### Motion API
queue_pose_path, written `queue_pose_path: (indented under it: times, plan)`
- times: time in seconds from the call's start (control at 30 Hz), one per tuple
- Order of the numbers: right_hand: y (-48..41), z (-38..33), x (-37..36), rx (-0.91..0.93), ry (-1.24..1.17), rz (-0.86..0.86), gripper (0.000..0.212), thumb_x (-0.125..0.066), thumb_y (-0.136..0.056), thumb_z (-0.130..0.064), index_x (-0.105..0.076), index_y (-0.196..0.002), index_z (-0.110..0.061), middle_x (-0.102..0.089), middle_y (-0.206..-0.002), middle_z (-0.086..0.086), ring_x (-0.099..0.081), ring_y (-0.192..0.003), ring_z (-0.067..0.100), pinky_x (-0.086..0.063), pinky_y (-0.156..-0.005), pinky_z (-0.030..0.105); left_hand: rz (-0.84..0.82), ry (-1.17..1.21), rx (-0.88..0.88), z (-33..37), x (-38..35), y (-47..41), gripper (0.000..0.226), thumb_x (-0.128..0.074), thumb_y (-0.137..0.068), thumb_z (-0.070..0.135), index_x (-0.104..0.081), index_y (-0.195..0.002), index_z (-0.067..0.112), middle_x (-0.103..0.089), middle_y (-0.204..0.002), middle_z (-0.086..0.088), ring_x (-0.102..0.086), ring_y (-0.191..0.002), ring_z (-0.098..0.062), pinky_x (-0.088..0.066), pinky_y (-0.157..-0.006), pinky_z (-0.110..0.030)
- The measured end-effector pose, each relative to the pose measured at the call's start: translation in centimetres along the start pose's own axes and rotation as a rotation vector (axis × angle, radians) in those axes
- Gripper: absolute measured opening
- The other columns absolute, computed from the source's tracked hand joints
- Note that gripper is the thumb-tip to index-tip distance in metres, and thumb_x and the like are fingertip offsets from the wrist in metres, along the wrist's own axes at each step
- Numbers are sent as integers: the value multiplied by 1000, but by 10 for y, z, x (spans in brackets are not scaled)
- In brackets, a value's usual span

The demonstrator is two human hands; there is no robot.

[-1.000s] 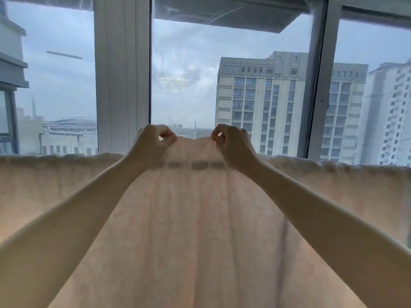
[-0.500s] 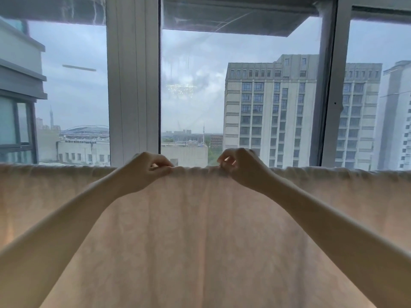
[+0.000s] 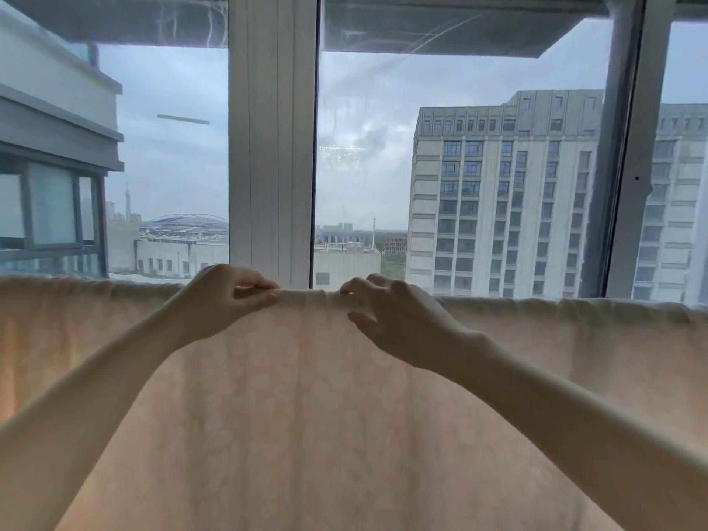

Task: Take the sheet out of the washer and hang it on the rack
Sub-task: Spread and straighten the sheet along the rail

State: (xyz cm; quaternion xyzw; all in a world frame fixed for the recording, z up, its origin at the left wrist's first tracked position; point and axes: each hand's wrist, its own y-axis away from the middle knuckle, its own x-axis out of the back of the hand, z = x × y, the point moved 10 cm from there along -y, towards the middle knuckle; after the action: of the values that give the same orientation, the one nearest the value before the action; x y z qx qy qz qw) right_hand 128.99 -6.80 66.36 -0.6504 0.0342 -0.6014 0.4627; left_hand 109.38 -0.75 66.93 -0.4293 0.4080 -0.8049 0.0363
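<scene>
A pale patterned sheet is hanging across the whole view, its top fold draped over a hidden bar, before a tall window facing a grey high-rise. The left hand is pinching that fold between thumb and fingers. The right hand, just beside it, is touching the fold with loosely curled fingertips, thumb apart, gripping nothing.

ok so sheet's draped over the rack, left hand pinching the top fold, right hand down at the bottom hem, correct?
No. The head view shows the right hand up at the top fold, beside the left hand, not at the bottom hem. The rest stands: the sheet is draped, the rack hidden under it, and the left hand pinches the top fold.
</scene>
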Motion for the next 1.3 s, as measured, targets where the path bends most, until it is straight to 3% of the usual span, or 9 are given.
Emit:
queue_pose_path:
  times: [0.13, 0.3, 0.43, 0.6, 0.77, 0.93, 1.07, 1.13, 1.3]
  plan:
    - [-13, -20, -6, -5, 12, 69, 34, -51, -96, -40, -48, -126, -24, -60, -115, 0, -64, -92, 21, -53, -80, 42, -15, -27, 1, -25, 18, 8, 22, -78, -79, 32, -73, -100, 36, -70, -91, 25, -62, -87, 11, -44, -78, -15]
    - [-37, -47, -17, -36, -44, 162, 34, -53, -96, -38, -51, -126, -22, -58, -118, -2, -63, -94, 18, -54, -79, 41, -16, 84, -2, -52, 36, 12, 15, -77, -80, 29, -75, -94, 33, -70, -84, 29, -63, -82, 14, -41, -69, -1]
    - [-56, -62, -28, -103, -20, 213, 10, -56, -96, -29, -57, -100, -21, -59, -98, -5, -58, -80, 15, -54, -70, 40, 25, 109, -60, -53, 41, 9, 9, -75, -82, 30, -78, -89, 26, -72, -78, 20, -63, -76, 11, -39, -66, -1]
    - [-56, -62, -23, -198, 39, 282, 11, -50, -99, -23, -56, -90, -18, -58, -87, -5, -56, -68, 15, -52, -61, 38, 134, 44, -120, -44, 42, 10, 14, -69, -87, 35, -76, -79, 25, -71, -72, 14, -65, -71, -3, -49, -70, -27]
    - [-48, -37, -14, -401, 59, 262, 15, -36, -102, -31, -40, -87, -28, -56, -73, -8, -54, -57, 13, -50, -55, 36, 154, 36, -205, -18, 37, 0, 14, -62, -92, 29, -69, -83, 22, -68, -80, 8, -62, -74, -13, -53, -71, -34]
    - [-50, -1, 16, -511, 27, 339, 12, -39, -100, -21, -40, -88, -22, -56, -64, 0, -56, -53, 21, -47, -49, 36, 208, 123, -263, 19, 35, -34, 16, -57, -94, 22, -65, -85, 13, -67, -85, 1, -60, -76, -16, -47, -68, -31]
    - [-40, 16, 5, -544, 142, 189, 13, -44, -99, -14, -45, -86, -19, -52, -68, -4, -54, -58, 16, -38, -49, 27, 141, 151, -290, 30, 1, -37, 12, -55, -94, 14, -66, -89, 12, -67, -83, 2, -62, -77, -19, -44, -67, -28]
    - [-41, 23, 12, -536, 110, 210, 11, -44, -99, -17, -47, -88, -18, -57, -71, -1, -55, -61, 15, -45, -53, 31, 92, 160, -315, 34, -10, -39, 13, -57, -93, 14, -67, -85, 11, -61, -74, 6, -60, -71, -19, -38, -63, -22]
    - [-46, 47, 34, -603, 85, 338, 10, -45, -99, -16, -52, -92, -13, -63, -78, 4, -60, -71, 21, -52, -68, 37, -63, 153, -363, 31, -11, -49, 21, -66, -90, 28, -66, -72, 17, -54, -59, 14, -49, -55, 4, -35, -56, -13]
